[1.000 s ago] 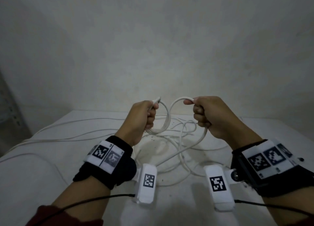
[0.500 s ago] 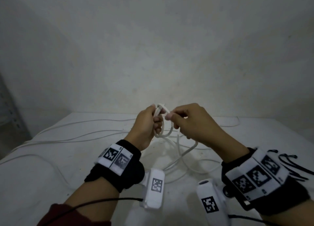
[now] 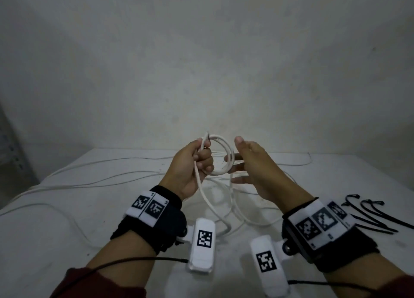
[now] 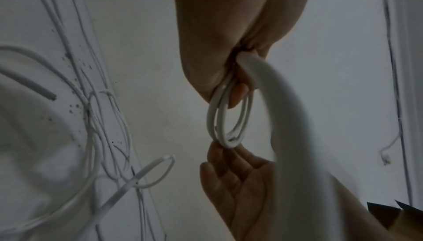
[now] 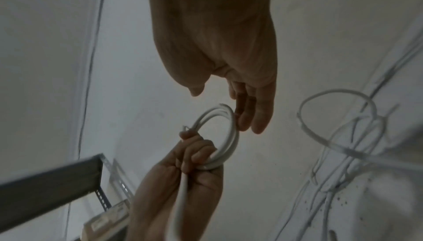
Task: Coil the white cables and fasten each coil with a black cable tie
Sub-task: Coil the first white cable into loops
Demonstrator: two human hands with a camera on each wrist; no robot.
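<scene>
My left hand (image 3: 197, 161) grips a small coil of white cable (image 3: 226, 156) held up above the table; the cable's end pokes up past my thumb. The same coil (image 4: 225, 122) hangs from my curled fingers in the left wrist view. My right hand (image 3: 246, 163) is spread just right of the coil (image 5: 219, 136), fingers straight, its fingertips (image 5: 249, 118) beside the loop's edge; whether they touch it is unclear. The cable's loose length (image 3: 215, 208) trails down to the table. Several black cable ties (image 3: 371, 214) lie at the right, beyond my right wrist.
More white cables (image 3: 112, 176) lie strewn across the white table (image 3: 56, 241), with a tangle (image 4: 103, 136) under my hands. A pale wall stands close behind. A dark metal shelf frame (image 5: 57, 181) is off the table's left side.
My right hand brought a new loop over to the left hand, then let go and spread its fingers. The left hand now holds a bigger coil.
</scene>
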